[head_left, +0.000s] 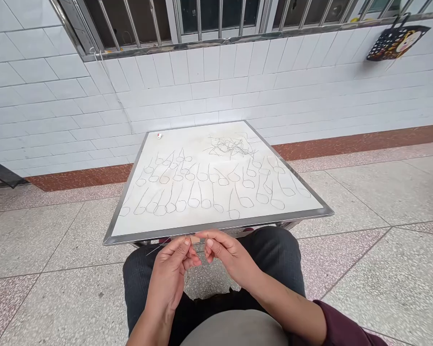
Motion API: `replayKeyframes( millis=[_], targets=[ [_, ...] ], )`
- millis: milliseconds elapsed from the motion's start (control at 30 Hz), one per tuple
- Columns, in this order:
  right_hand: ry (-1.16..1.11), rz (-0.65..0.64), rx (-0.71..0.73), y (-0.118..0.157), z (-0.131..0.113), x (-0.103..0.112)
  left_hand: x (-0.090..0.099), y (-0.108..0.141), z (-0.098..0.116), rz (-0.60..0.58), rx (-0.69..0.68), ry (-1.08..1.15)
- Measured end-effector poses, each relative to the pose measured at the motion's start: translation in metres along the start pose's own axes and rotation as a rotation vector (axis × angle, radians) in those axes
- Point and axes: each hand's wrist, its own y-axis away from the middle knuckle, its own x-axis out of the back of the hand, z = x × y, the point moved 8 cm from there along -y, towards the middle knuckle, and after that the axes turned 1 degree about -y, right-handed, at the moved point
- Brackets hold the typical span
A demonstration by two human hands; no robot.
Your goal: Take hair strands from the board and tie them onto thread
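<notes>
Just in front of the table's near edge, my left hand point(175, 266) pinches a thin wire point(155, 250) between thumb and fingers. One end of the wire sticks out to the left. Close beside it, my right hand point(229, 252) has thumb and index finger closed at the wire's other part, which is mostly hidden by the fingers. A small tan patch point(195, 239) shows between the hands at the fingertips. On the white table point(202, 222) lie several wires with a looped end, such as the near looped wire point(234, 213), spread in rough rows.
A loose heap of straight wires point(231, 145) lies at the table's back right. A small white-and-red object point(159, 136) sits at the back left corner. Behind stands a tiled wall point(187, 91) with a barred window; a dotted bag point(378, 45) hangs at right.
</notes>
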Motion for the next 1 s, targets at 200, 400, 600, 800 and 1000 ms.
replayKeyframes(
  millis=[200, 400, 600, 800, 1000],
  targets=[
    [0.212, -0.012, 0.134, 0.001, -0.004, -0.001, 0.001, 0.005, -0.002, -0.109, 0.042, -0.199],
    [0.146, 0.029, -0.003, 0.002, 0.004, 0.004, -0.002, 0.009, -0.005, -0.180, 0.088, -0.258],
    [0.416, -0.024, 0.245, 0.005, -0.018, -0.004, 0.000, 0.010, -0.010, -0.249, 0.143, -0.258],
    [0.645, -0.046, 0.391, 0.009, -0.018, -0.012, 0.004, 0.008, -0.016, -0.273, 0.182, -0.304],
    [0.636, -0.001, 0.439, 0.010, -0.016, -0.011, 0.006, 0.003, -0.021, -0.277, 0.198, -0.311]
  ],
)
